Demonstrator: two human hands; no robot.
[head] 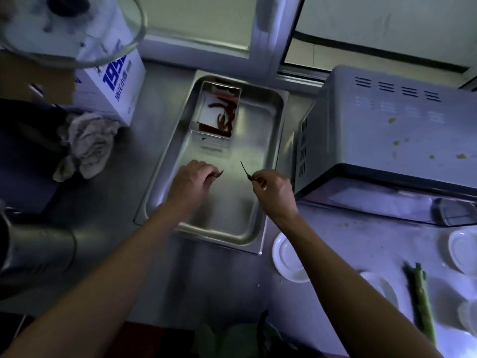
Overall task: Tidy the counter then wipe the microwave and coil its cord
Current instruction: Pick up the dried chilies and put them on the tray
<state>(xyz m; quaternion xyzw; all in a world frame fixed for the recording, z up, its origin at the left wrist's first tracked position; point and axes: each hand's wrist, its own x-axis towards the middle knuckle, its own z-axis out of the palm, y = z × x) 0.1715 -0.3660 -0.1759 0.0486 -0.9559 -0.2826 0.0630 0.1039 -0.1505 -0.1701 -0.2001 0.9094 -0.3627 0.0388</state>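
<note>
Along the left edge of the steel counter (160, 120), a crumpled grey rag (86, 144) is lying against a white carton with blue print (113, 83), and a glass bowl (69, 29) is looming above them, so you are having little room on that side. In the middle, the deep steel tray (260, 112) is sitting with its long sides running away from you; a small rectangular tin (218, 109) holding dried red chillies (225, 112) is resting in its far left corner, and the near half of the tray floor is lying bare. Your left hand (191, 179) is hovering palm down over that bare floor, its fingers curled and pinching a dark dried chilli (219, 173) at the tips. Your right hand (273, 189) is hanging just inside the tray's right wall, thumb and forefinger pinching another dried chilli (246, 171) that is pointing up and away. Close beside it, the microwave (387, 130) is standing with yellowish spots on its top. Nearer you on the right, white saucers (286, 257) and a green stalk (420, 303) are lying on the counter.
</note>
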